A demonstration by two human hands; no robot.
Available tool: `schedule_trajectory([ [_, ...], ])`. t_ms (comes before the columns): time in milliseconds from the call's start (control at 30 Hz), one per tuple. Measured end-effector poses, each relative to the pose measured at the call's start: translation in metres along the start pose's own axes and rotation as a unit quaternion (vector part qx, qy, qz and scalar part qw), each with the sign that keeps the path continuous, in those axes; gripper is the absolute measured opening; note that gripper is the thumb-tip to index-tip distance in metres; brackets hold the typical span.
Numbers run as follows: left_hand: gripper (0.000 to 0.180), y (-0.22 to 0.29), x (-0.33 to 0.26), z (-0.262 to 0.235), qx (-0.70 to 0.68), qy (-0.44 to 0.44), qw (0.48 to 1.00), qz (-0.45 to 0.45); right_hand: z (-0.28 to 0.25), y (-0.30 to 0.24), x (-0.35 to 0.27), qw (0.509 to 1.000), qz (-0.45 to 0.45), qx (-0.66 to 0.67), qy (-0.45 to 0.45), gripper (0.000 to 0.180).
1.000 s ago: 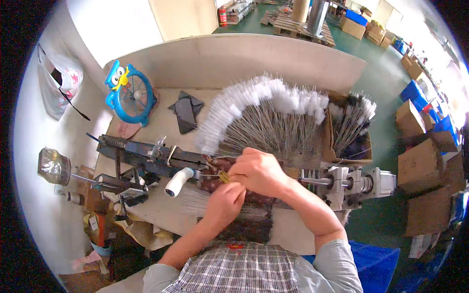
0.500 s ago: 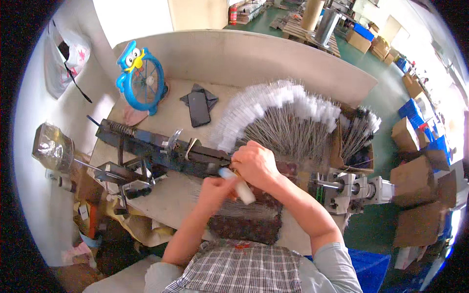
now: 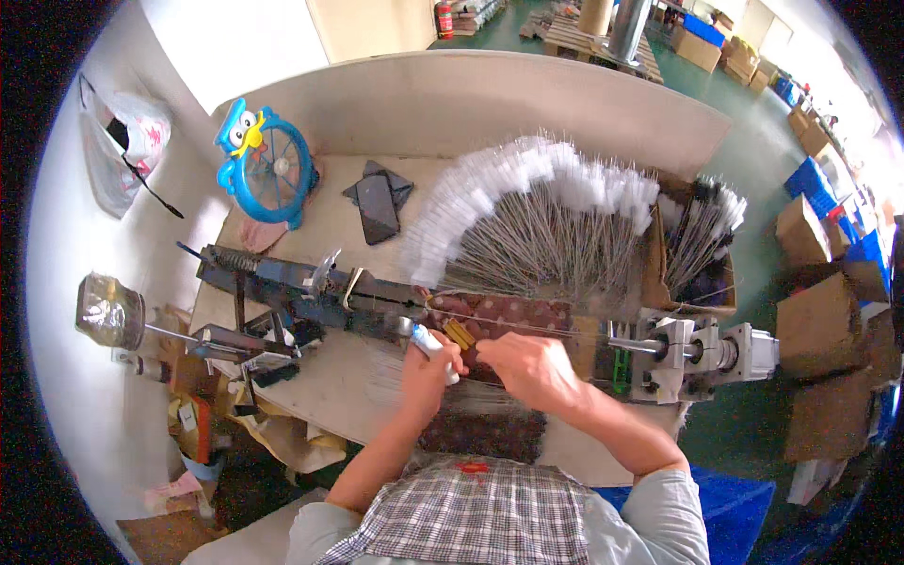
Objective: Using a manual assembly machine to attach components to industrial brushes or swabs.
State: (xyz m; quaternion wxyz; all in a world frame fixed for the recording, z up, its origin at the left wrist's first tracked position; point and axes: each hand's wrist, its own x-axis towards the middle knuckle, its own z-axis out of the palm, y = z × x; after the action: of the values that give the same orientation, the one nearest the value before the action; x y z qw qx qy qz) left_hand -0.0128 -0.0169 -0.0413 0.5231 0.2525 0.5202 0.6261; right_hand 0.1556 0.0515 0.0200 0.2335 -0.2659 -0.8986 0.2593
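My left hand (image 3: 429, 379) is closed round a white tube with a blue end (image 3: 428, 340), held tilted over the work at the table's front. To its right, my right hand (image 3: 537, 369) has its fingertips pressed together; what they hold, if anything, is too small to make out. Between the hands and just beyond them lies a yellow piece (image 3: 459, 332). Thin wire (image 3: 527, 325) stretches from the dark bar machine (image 3: 377, 301) toward the shaft of the motor unit (image 3: 687, 356). Behind my hands fans a large pile of wire-handled brushes with white bristles (image 3: 546, 212).
More brushes stand in a cardboard box (image 3: 659, 273) at the right. A phone (image 3: 378, 209) lies on a dark cloth, and a blue toy-like fan (image 3: 268, 169) stands at the back left. A lamp-like head (image 3: 110, 311) juts out at the left. A low panel (image 3: 452, 104) edges the table's far side.
My right hand has come back toward me and to the right, away from the bar machine's end. The tube in my left hand now tilts with its blue end up and away. The view has shifted slightly.
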Motion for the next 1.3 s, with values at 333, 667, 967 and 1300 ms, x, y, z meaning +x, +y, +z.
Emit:
schedule_trajectory([
  [333, 0.026, -0.001, 0.005, -0.057, 0.310, 0.067, 0.947, 0.041, 0.039, 0.017, 0.016, 1.000, 0.011, 0.003, 0.021, 0.023],
  [667, 0.025, 0.041, -0.023, -0.193, -0.203, 0.278, 0.936, -0.077, 0.026, 0.016, 0.010, 0.999, 0.000, 0.035, -0.029, 0.022],
  [967, 0.011, 0.028, -0.014, -0.199, -0.192, 0.304, 0.932, -0.041, -0.001, -0.011, 0.012, 0.997, 0.013, 0.051, -0.056, 0.020],
  [1300, 0.013, 0.025, -0.017, 0.021, -0.089, -0.008, 0.995, -0.044, -0.042, 0.005, 0.026, 0.982, 0.135, 0.117, 0.058, 0.019],
])
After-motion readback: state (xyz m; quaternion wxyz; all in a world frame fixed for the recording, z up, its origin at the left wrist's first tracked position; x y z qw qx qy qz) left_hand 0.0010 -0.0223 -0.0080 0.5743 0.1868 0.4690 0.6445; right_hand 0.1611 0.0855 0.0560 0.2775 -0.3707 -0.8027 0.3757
